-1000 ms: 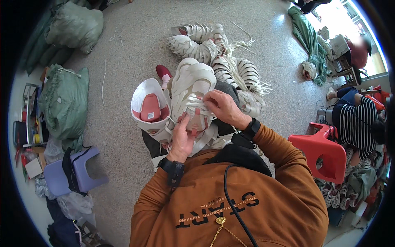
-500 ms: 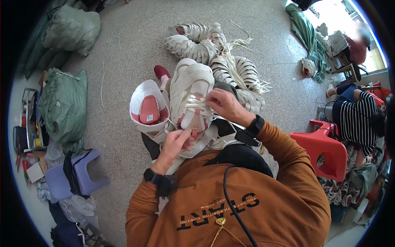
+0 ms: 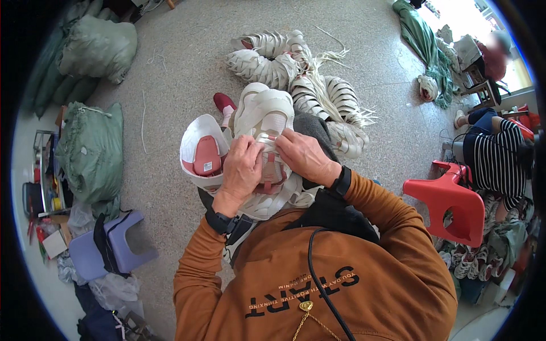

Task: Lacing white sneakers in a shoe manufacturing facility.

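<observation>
Both hands pinch the white shoe's laces: left hand (image 3: 243,167) and right hand (image 3: 304,156) side by side, shoe (image 3: 264,113) pointing away.

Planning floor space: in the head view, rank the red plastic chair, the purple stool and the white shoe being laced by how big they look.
1. red plastic chair
2. purple stool, close behind the chair
3. white shoe, partly hidden by the left hand and right hand

The shoe sits nearer the camera, so its true rank is unsure.
</observation>
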The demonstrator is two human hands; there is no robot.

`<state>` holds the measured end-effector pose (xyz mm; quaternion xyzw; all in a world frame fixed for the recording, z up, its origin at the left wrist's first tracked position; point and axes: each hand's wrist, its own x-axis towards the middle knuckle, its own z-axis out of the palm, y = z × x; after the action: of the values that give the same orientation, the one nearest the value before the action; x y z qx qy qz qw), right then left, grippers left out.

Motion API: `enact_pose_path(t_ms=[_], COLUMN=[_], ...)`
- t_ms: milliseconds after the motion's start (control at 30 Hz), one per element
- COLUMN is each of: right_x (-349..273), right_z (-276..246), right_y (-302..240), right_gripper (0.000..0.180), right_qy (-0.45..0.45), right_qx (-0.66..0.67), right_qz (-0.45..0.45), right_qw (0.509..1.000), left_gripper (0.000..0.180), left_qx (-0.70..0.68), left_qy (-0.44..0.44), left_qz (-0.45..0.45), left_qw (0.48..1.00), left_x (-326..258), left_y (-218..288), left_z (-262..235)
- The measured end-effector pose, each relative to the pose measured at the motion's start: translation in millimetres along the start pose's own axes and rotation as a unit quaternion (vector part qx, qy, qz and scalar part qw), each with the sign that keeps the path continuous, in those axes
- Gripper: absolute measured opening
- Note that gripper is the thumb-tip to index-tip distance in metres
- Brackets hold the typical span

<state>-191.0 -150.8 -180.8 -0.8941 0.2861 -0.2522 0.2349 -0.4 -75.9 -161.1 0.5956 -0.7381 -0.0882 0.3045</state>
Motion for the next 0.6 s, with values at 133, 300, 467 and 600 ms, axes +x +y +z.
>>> enact_pose_path(t_ms=[133, 300, 467, 600], right_x=[6, 8, 0, -4], right_z=[1, -3, -8, -7], right_y=[0, 12, 22, 3], right_gripper=[0.019, 0.02, 0.016, 0.015], right_qy=[-0.027, -0.038, -0.032, 0.046], right_qx=[-0.018, 0.016, 0.075, 0.078], right_qz=[-0.007, -0.019, 0.007, 0.026], right_qw=[0.999, 0.999, 0.997, 0.996], left_gripper=[0.022, 0.027, 0.026, 0.023], left_qx=[0.005, -0.023, -0.036, -0.049], left_qy=[0.003, 0.021, 0.024, 0.038], left_qz=[0.005, -0.039, -0.04, -0.051], left_qw=[1.0, 0.999, 0.998, 0.997], left_x=[-5, -9, -10, -9], left_y=[-1, -4, -5, -6], left_z=[3, 4, 3, 2])
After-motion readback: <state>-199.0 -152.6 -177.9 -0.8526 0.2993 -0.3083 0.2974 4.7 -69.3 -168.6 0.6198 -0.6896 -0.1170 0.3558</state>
